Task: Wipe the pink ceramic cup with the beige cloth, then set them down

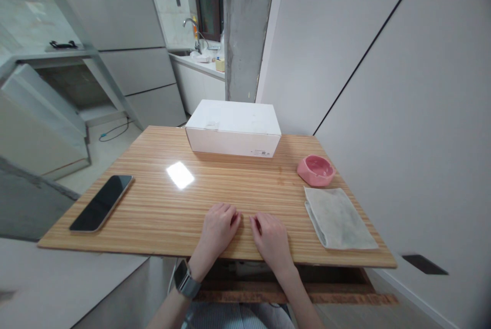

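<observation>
My left hand point(220, 225) rests on the wooden tabletop point(230, 180) near its front edge, fingers curled into a loose fist with nothing visible in them. Close beside it, a small gap away, lies my right hand point(270, 237), closed in the same way. A smartwatch point(185, 278) is on the left wrist. Beyond both hands a white box point(233, 129) stands at the far edge of the table. To the right of my right hand lies a folded grey cloth point(339, 219), and behind that sits a pink faceted bowl point(315, 171).
A phone point(102, 203) with a dark screen lies at the table's left. Under the front edge is an open drawer or shelf point(330, 288). A white wall point(383, 114) runs along the right. A sink counter with a faucet point(197, 37) stands in the background.
</observation>
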{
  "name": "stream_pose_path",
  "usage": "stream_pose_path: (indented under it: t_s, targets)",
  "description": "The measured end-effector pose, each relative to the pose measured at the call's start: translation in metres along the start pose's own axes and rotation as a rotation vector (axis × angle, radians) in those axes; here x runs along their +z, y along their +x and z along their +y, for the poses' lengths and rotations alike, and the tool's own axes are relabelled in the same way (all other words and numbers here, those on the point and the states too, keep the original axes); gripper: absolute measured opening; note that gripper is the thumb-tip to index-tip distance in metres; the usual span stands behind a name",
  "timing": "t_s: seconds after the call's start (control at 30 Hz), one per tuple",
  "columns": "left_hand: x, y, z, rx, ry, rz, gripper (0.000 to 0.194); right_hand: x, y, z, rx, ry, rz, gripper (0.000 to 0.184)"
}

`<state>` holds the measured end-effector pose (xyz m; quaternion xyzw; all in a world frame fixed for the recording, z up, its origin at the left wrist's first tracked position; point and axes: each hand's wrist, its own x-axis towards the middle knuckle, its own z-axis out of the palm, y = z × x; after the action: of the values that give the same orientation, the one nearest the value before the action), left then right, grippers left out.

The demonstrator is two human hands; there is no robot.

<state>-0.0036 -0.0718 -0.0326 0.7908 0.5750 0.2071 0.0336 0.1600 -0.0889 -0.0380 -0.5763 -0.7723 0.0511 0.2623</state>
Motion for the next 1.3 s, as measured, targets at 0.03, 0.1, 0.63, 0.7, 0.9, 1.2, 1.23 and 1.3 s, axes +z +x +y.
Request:
stream_pose_path:
  t_s: [0.03, 0.1, 0.63, 0.7, 0.9, 1.2, 1.23, 1.3]
  targets:
    - [-0.0003, 0.0, 0.0001, 0.0, 0.0, 0.001, 0.023, 0.0, 0.0001, -0.0001, -0.002, -0.002, 0.005, 0.026]
    - [-0.0005, 0.0, 0.0003, -0.002, -0.003, 0.0, 0.023, -0.0003, 0.0004, -0.0004, -0.005, -0.002, 0.013, 0.026]
    - [0.0001, -0.0002, -0.0001, -0.005, -0.003, -0.014, 0.023, -0.0001, 0.0005, 0.0003, 0.01, 0.0, -0.012, 0.026]
    - [0.0004, 0.0001, -0.0001, -0.005, -0.003, -0.016, 0.023, 0.0001, 0.0005, 0.0006, 0.013, 0.008, -0.016, 0.025]
    - [0.002, 0.0003, -0.0006, -0.005, -0.005, -0.007, 0.023, 0.0009, 0.0003, 0.0007, 0.01, 0.019, -0.017, 0.025]
    - [0.0026, -0.0005, -0.0011, -0.005, 0.008, -0.001, 0.023, 0.0009, -0.0004, 0.0003, 0.028, 0.029, -0.03, 0.024]
    - [0.0022, -0.0002, -0.0009, -0.007, 0.008, -0.002, 0.023, 0.0007, -0.0004, 0.0002, 0.029, 0.03, -0.032, 0.024]
    - [0.0015, 0.0005, -0.0002, -0.011, 0.011, -0.005, 0.024, 0.0003, -0.0004, 0.0003, 0.031, 0.031, -0.037, 0.024]
